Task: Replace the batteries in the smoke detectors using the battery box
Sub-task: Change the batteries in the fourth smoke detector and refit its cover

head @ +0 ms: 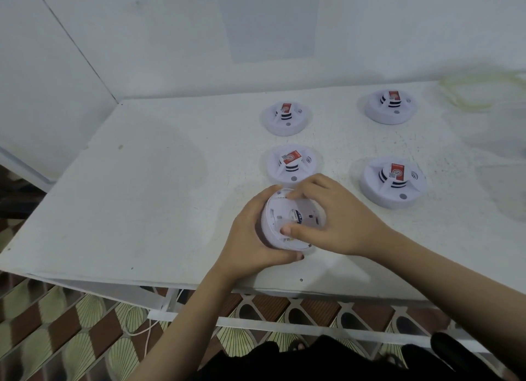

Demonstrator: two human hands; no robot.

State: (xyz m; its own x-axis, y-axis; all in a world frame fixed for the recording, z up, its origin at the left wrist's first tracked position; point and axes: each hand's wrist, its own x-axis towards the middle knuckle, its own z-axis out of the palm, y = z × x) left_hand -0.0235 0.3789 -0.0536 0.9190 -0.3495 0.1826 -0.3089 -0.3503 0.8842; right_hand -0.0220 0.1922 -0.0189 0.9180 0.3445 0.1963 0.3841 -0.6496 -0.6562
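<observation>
- Cupping the upturned smoke detector (274, 224) near the surface's (142, 210) front edge, the left hand (250, 238) curled fingers round its left rim.
- Across its open back, the right hand (338, 218) pinched with fingers and thumb.

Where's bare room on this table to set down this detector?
Widest free patch: the table's left half, from the back corner to the front edge, beside your left hand. A narrower lane separates the middle detector from the front-right detector. Crowded: behind the held detector, where the middle detector almost meets your right hand.
</observation>
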